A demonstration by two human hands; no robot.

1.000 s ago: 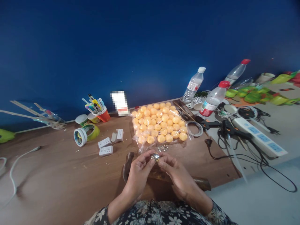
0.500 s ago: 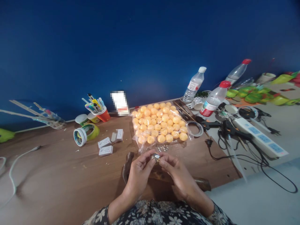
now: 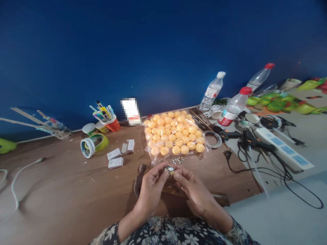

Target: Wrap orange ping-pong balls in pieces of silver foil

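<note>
Between the fingertips of both hands is a small ball (image 3: 168, 169), its top covered in shiny silver pieces and a yellow patch showing low on its right. My left hand (image 3: 151, 183) grips it from the left with thumb and fingers. On the other side, my right hand (image 3: 190, 185) pinches at its right edge; what else these fingers may hold is hidden. Just beyond lie small silver pieces (image 3: 178, 160), close to a clear bag of yellow-orange balls (image 3: 173, 134). Under my hands a dark curved object (image 3: 139, 181) is partly covered.
Small white boxes (image 3: 115, 162), tape rolls (image 3: 98, 143) and an orange pen cup (image 3: 112, 124) stand left. To the right are plastic bottles (image 3: 231, 109), a tape ring (image 3: 213, 140), a black glue gun (image 3: 251, 137), a power strip (image 3: 284, 148) and loose black cable (image 3: 301, 190).
The ball looks slightly turned between my fingers, and my right fingertips have shifted a little. Everything else stays in place, apart from a slight shift of the view.
</note>
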